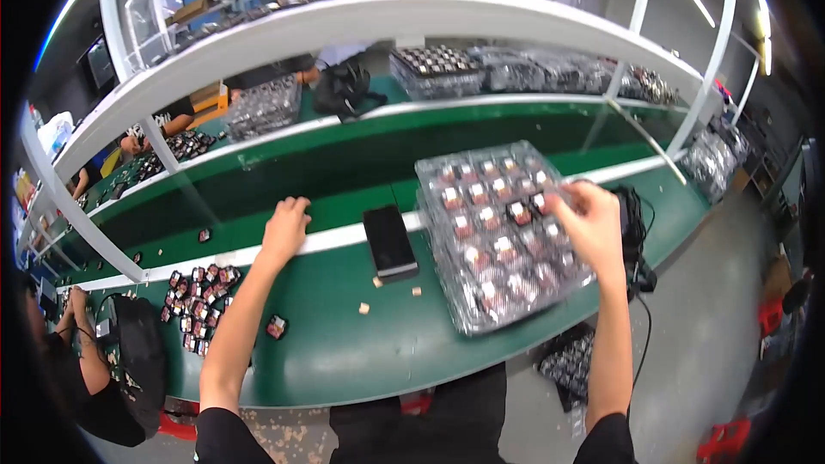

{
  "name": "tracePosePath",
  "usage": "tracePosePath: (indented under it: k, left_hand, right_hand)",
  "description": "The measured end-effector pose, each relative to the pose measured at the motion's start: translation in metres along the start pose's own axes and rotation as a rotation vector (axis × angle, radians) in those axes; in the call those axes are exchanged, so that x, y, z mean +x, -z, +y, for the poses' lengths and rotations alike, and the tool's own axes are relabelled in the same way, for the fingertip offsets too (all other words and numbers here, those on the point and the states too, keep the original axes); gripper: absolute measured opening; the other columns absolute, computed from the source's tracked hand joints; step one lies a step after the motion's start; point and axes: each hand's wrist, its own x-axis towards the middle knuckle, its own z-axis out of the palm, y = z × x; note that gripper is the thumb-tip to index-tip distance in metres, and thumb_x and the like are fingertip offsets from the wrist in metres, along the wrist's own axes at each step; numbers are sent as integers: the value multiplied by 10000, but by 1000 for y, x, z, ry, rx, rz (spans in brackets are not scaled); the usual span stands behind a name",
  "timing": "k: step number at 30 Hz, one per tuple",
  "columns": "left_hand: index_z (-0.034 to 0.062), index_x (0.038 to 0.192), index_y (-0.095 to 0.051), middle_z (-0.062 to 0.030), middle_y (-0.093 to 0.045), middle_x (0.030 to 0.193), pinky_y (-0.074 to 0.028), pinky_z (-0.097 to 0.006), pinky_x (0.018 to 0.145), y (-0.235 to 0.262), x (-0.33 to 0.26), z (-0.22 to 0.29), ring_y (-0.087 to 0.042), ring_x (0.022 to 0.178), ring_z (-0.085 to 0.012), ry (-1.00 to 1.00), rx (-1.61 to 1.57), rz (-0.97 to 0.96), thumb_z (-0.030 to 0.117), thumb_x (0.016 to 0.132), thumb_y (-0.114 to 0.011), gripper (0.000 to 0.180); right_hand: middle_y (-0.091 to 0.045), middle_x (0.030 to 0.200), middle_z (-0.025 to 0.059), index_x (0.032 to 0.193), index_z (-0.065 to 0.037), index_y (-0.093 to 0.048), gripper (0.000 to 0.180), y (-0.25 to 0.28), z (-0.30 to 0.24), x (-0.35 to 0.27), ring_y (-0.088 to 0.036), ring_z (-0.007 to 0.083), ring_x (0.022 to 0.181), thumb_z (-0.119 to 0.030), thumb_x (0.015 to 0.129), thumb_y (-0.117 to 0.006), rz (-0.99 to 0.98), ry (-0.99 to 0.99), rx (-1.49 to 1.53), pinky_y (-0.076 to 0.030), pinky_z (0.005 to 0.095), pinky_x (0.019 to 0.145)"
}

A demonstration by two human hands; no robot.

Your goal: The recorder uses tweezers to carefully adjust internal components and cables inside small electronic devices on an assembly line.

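A stack of clear plastic blister trays (468, 314) lies tilted on the green bench, right of the middle. Small parts fill the pockets of its top tray, most of them pale and reddish under a plastic sheen, while a few look black-edged. My right hand (595, 228) is over the tray's right side, thumb and fingers pinched on a small black part (541, 203) at a pocket. To the left, my left hand (286, 228) reaches over the white rail onto the green belt. Its fingers are loosely bent and apart, and nothing shows in them.
A black phone (390, 242) lies between my hands, small tan bits (364, 308) near it. Loose black parts (199, 305) are heaped beside my left forearm, one single part (276, 326) apart. A white shelf (430, 13) spans overhead. A co-worker (86, 361) sits at the left.
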Motion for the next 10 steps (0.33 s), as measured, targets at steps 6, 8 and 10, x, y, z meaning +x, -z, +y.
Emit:
tracePosePath:
  k: [6, 8, 10]
  left_hand:
    - [33, 1146, -664, -218, -660, 1104, -567, -552, 882, 42, -34, 82, -634, 1063, -444, -218, -225, -10, 67, 953, -643, 197]
    - [66, 1184, -671, -210, -669, 1163, -571, -524, 989, 65, -57, 115, -648, 1145, -422, -302, -266, -233, 118, 972, -635, 221]
    - [82, 1213, -672, -203, -671, 1192, -568, -508, 1039, 81, -60, 130, -654, 1191, -405, -322, -278, -178, 142, 978, -640, 244]
  right_hand:
    - [-745, 889, 30, 1081, 52, -785, 209, 2, -78, -68, -705, 89, 814, 27, 877, -823, -245, 204, 379, -548, 239, 708]
    - [-776, 932, 77, 1074, 41, -800, 201, -4, -105, -98, -740, 124, 860, 4, 881, -841, -321, 395, 280, -578, 262, 783]
    - [-682, 790, 98, 1092, -32, -803, 171, -42, -109, -130, -626, 141, 668, -27, 925, -838, -663, 402, 502, -501, 280, 647]
